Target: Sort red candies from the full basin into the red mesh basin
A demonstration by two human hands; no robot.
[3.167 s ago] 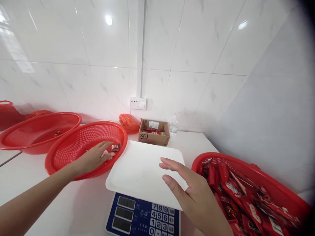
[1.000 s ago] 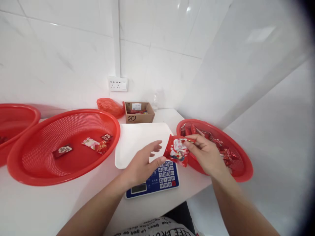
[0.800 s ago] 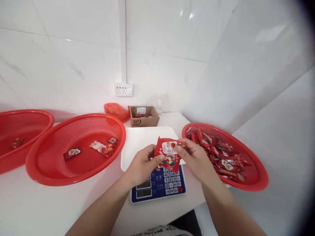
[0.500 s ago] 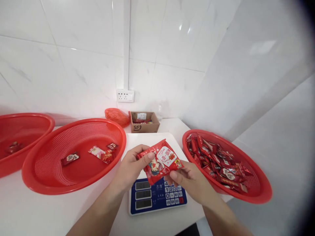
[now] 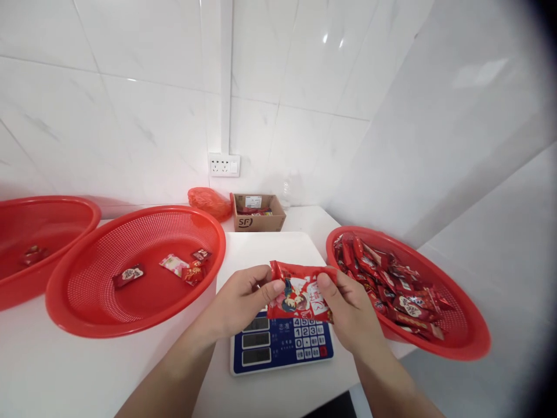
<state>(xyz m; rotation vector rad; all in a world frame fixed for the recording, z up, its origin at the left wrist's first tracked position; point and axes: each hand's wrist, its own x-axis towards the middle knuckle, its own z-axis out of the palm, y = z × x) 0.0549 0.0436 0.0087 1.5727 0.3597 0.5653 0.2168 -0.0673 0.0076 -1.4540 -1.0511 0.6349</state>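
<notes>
Both hands hold a red snack packet (image 5: 299, 293) with a cartoon picture above the scale. My left hand (image 5: 243, 299) pinches its upper left corner and my right hand (image 5: 348, 310) grips its right edge. Under them sits a blue electronic scale (image 5: 282, 345) with a white weighing tray (image 5: 261, 252). A red basket (image 5: 470, 342) at the right is full of several red packets (image 5: 391, 281). The red mesh basket (image 5: 87, 307) at the left holds several small packets (image 5: 183, 267).
A third red basket (image 5: 65, 215) at the far left holds a small packet (image 5: 32, 254). At the back wall stand a small cardboard box (image 5: 259, 213), a red plastic bag (image 5: 209, 202), a clear bottle (image 5: 286, 194) and a wall socket (image 5: 224, 165). White tiled walls close the corner.
My right hand took a red packet from the right basket and brought it over the scale. My left hand left the mesh basket and joined it; the packet has since turned level between both hands.
</notes>
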